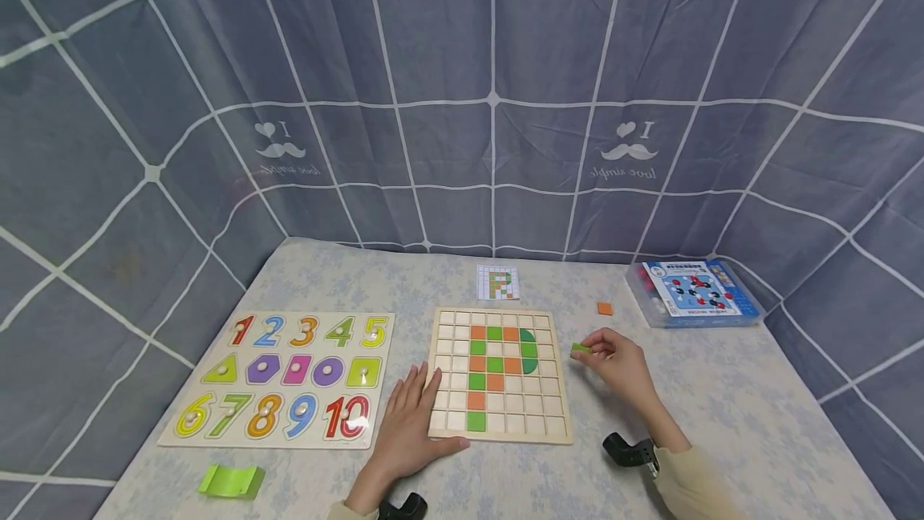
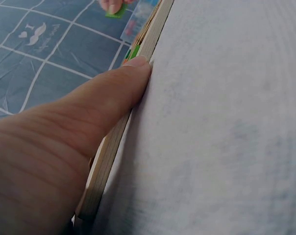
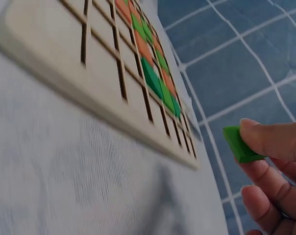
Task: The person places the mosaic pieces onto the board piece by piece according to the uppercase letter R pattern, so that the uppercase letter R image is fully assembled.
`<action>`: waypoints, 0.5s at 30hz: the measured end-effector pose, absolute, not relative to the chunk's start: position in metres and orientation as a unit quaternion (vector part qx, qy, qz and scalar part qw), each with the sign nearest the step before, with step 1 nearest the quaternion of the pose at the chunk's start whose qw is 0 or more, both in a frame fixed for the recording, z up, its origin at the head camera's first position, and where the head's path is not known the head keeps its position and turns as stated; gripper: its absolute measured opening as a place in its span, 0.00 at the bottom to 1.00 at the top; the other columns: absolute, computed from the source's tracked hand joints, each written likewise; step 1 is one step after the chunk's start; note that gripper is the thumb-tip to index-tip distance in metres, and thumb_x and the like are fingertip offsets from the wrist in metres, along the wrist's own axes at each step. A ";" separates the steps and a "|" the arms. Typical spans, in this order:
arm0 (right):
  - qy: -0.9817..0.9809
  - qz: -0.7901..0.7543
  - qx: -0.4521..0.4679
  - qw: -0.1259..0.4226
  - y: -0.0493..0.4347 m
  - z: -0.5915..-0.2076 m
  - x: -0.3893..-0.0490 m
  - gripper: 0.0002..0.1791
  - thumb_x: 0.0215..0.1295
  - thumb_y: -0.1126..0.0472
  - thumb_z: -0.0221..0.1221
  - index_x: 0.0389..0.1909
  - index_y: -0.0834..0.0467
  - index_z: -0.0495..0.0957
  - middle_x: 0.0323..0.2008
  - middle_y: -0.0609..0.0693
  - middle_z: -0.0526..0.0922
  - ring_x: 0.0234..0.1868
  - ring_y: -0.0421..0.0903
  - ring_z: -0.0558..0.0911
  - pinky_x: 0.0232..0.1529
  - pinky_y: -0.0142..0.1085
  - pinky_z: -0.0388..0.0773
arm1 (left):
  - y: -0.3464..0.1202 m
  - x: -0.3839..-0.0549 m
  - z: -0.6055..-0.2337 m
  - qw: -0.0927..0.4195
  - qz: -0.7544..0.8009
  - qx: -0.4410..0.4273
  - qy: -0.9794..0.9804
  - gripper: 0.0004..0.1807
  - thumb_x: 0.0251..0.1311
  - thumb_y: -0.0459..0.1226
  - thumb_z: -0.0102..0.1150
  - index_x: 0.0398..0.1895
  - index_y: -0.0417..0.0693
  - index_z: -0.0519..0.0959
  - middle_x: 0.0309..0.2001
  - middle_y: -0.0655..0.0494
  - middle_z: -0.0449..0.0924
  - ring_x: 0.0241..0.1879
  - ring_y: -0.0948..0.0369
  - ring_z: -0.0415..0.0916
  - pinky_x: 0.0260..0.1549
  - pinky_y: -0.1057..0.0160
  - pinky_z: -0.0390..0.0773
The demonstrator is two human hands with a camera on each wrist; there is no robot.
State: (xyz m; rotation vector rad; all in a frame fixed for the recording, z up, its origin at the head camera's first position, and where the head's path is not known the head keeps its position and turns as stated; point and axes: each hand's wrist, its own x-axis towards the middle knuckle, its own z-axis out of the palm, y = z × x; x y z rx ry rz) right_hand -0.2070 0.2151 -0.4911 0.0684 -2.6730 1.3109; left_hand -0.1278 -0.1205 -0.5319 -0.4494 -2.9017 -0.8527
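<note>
In the head view a wooden grid board [image 1: 534,405] lies mid-table, with orange and green tiles [image 1: 476,421] laid in it like a letter P. Rounded dark green pieces [image 1: 530,366] form the curve. My left hand [image 1: 408,424] rests at the board's lower left corner, fingers extended, its thumb [image 2: 116,85] against the front edge in the left wrist view. Just right of the board, my right hand [image 1: 621,363] pinches a green square tile [image 3: 240,145] between thumb and fingers, held above the table. A loose orange tile [image 1: 605,309] lies beyond that hand.
A card [image 1: 498,282] printed with a P pattern lies behind the board. To the left is a number-and-shape puzzle board [image 1: 274,381], with a green curved block [image 1: 231,481] in front. A plastic case [image 1: 693,294] sits at the back right.
</note>
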 end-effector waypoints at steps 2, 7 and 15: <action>-0.894 0.438 0.042 0.079 0.206 -0.490 -0.204 0.11 0.51 0.62 0.71 0.29 0.59 0.78 0.21 0.46 0.76 0.23 0.43 0.71 0.23 0.32 0.67 | -0.121 -0.128 -0.532 0.041 -0.280 -0.147 -0.948 0.59 0.42 0.66 0.63 0.71 0.38 0.57 0.71 0.39 0.50 0.71 0.45 0.39 0.66 0.45 0.40; -0.884 0.456 0.086 0.063 0.185 -0.489 -0.197 0.11 0.48 0.64 0.72 0.25 0.56 0.77 0.19 0.43 0.77 0.21 0.41 0.70 0.23 0.32 0.67 | -0.121 -0.128 -0.534 0.044 -0.278 -0.147 -0.948 0.60 0.42 0.67 0.63 0.72 0.39 0.57 0.71 0.39 0.50 0.72 0.46 0.39 0.66 0.46 0.40; -0.880 0.458 0.124 0.007 0.161 -0.498 -0.190 0.11 0.47 0.63 0.73 0.24 0.54 0.77 0.19 0.42 0.74 0.20 0.40 0.69 0.22 0.31 0.67 | -0.121 -0.128 -0.535 0.055 -0.281 -0.150 -0.946 0.60 0.42 0.67 0.63 0.71 0.38 0.57 0.71 0.38 0.51 0.71 0.44 0.41 0.65 0.45 0.41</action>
